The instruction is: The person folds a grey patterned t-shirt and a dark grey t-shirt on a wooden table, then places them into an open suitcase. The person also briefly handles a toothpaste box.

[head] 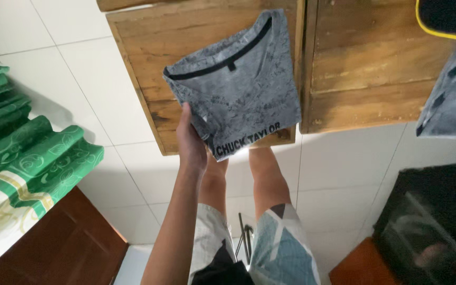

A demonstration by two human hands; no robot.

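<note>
The left hand is closed on the lower left corner of a folded grey T-shirt with a dark neckline, holding it flat over a wooden crate. A second wooden crate stands just beside it on the white tiled floor. Green patterned cloth lies at the left edge.

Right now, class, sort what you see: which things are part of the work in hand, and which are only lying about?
In hand:
left hand
folded grey T-shirt
wooden stool under it

Lying about:
green patterned cloth
second wooden stool
grey garment at right
dark bag
</note>
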